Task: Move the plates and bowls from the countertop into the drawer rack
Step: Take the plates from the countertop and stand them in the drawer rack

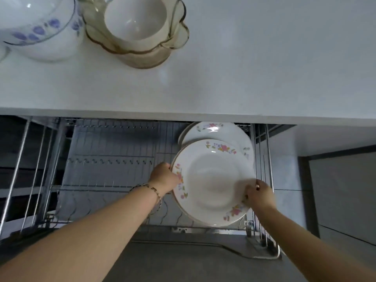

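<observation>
The left hand (163,177) curls round the left rim of a flowered plate (211,182); the right hand (259,195) pinches its right rim. The plate stands tilted at the right end of the drawer rack (114,159), just in front of a second plate (215,132). Above the rack, bowls (138,33) sit on the countertop (264,68).

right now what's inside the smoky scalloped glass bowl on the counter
A white bowl nests inside the smoky glass bowl. Anything beneath the white bowl is covered.
</observation>
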Demonstrator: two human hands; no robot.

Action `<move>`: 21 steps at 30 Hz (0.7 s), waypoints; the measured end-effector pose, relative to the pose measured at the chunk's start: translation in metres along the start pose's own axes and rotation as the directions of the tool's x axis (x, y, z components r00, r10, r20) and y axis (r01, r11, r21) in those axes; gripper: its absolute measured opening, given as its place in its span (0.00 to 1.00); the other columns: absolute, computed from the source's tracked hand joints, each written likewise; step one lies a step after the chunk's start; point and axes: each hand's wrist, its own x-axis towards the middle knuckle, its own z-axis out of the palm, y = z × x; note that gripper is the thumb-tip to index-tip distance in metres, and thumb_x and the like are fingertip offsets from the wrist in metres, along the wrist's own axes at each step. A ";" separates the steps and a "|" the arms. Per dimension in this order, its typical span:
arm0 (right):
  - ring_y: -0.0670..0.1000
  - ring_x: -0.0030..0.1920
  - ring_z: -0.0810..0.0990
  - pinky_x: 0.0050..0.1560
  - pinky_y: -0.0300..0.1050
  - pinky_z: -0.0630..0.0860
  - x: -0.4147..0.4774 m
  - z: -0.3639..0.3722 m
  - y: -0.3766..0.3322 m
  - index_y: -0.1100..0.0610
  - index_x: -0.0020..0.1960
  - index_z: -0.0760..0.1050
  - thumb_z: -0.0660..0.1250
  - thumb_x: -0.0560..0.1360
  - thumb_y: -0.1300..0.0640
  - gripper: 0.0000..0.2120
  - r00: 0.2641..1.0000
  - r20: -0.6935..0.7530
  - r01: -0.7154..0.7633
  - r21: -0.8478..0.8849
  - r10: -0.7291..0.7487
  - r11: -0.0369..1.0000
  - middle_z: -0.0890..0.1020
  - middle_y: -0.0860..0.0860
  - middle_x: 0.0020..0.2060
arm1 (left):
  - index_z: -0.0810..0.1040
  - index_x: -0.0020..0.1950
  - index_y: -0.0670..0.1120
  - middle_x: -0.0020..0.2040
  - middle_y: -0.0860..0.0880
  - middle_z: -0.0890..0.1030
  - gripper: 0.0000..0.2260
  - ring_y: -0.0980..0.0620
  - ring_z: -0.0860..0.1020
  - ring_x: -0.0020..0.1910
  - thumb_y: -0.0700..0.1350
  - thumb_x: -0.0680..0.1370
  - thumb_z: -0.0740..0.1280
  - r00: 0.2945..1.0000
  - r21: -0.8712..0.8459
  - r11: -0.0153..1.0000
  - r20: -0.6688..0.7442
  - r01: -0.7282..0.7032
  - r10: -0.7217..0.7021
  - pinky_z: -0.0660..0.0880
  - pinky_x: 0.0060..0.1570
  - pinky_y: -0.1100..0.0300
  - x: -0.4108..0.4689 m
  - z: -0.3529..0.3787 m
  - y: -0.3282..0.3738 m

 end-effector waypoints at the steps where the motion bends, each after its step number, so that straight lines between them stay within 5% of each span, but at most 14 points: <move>1: 0.55 0.40 0.74 0.41 0.43 0.69 0.012 0.003 -0.002 0.63 0.63 0.73 0.55 0.76 0.66 0.17 0.999 -0.033 -0.005 -0.007 0.005 1.000 0.78 0.59 0.45 | 0.76 0.50 0.42 0.48 0.46 0.79 0.05 0.49 0.78 0.45 0.41 0.76 0.67 1.000 -0.006 1.000 -0.015 0.007 -0.007 0.76 0.40 0.62 0.011 0.007 0.005; 7: 0.62 0.52 0.79 0.49 0.48 0.74 0.056 0.027 -0.008 0.59 0.66 0.71 0.57 0.76 0.62 0.19 0.983 -0.162 -0.077 0.053 0.085 0.996 0.80 0.62 0.57 | 0.76 0.58 0.40 0.57 0.44 0.80 0.09 0.47 0.80 0.51 0.38 0.77 0.65 0.988 -0.031 1.000 -0.154 0.002 -0.007 0.75 0.46 0.63 0.066 0.033 0.021; 11: 0.57 0.43 0.75 0.41 0.42 0.67 0.059 0.040 -0.010 0.63 0.61 0.74 0.59 0.76 0.64 0.15 0.968 -0.242 -0.053 0.073 0.069 0.996 0.77 0.63 0.57 | 0.74 0.62 0.42 0.61 0.41 0.76 0.13 0.44 0.80 0.54 0.41 0.77 0.65 0.980 0.035 0.999 -0.195 -0.036 0.042 0.80 0.54 0.51 0.086 0.036 0.029; 14: 0.59 0.48 0.77 0.37 0.42 0.71 0.051 0.046 -0.007 0.60 0.58 0.73 0.57 0.73 0.68 0.16 0.968 -0.242 -0.034 0.106 0.059 0.994 0.80 0.60 0.53 | 0.73 0.64 0.44 0.61 0.42 0.76 0.14 0.43 0.80 0.55 0.45 0.79 0.62 0.974 0.062 0.994 -0.205 -0.085 0.096 0.81 0.50 0.52 0.082 0.038 0.028; 17: 0.60 0.45 0.79 0.34 0.41 0.72 0.044 0.048 -0.001 0.57 0.55 0.71 0.54 0.71 0.67 0.15 0.979 -0.170 -0.081 0.199 0.116 0.977 0.82 0.57 0.46 | 0.70 0.68 0.48 0.61 0.44 0.78 0.15 0.43 0.81 0.54 0.44 0.81 0.58 0.988 -0.147 0.986 -0.148 -0.075 0.054 0.80 0.42 0.57 0.068 0.047 0.021; 21: 0.54 0.34 0.74 0.36 0.42 0.71 0.035 0.052 -0.007 0.64 0.61 0.64 0.57 0.76 0.66 0.13 0.979 0.023 -0.200 0.319 0.204 0.926 0.75 0.57 0.43 | 0.68 0.65 0.45 0.60 0.41 0.77 0.19 0.39 0.78 0.57 0.35 0.74 0.61 0.982 -0.569 0.802 0.060 0.180 -0.178 0.76 0.57 0.42 0.057 0.059 0.019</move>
